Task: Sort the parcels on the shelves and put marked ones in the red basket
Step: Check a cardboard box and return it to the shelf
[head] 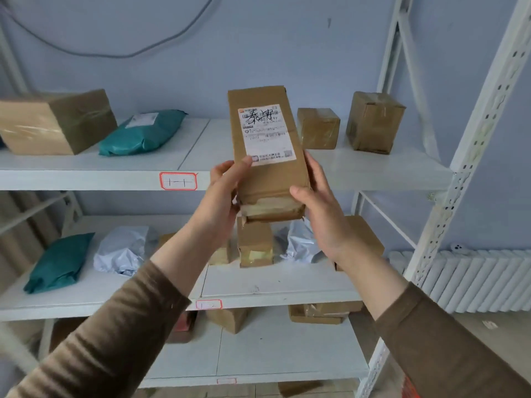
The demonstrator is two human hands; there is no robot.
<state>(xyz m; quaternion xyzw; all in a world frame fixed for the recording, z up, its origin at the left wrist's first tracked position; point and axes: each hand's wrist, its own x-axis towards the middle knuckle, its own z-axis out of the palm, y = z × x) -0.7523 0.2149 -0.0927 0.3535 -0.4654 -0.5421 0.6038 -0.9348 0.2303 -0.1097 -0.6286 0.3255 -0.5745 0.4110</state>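
Box (pixel 267 150) upright, long axis vertical, scrawled label facing viewer; left hand (pixel 222 193) and right hand (pixel 319 202) grip lower end from both sides; red basket out of view.

head-worn view, facing shelves (pixel 316 170), close

This is a parcel storeroom or small pickup depot; white slotted-angle metal shelving (pixel 471 156) stands against a plain blue wall, its boards loaded with taped cardboard boxes (pixel 54 122), teal mailer bags (pixel 140 133) and grey plastic mailers (pixel 123 248). Red-bordered handwritten tags (pixel 178 181) stick to the front edges of the shelves, numbering each level; one box carries a printed shipping label (pixel 265 133) with black marker scrawled across it; a white radiator (pixel 474 282) lines the wall at the right.
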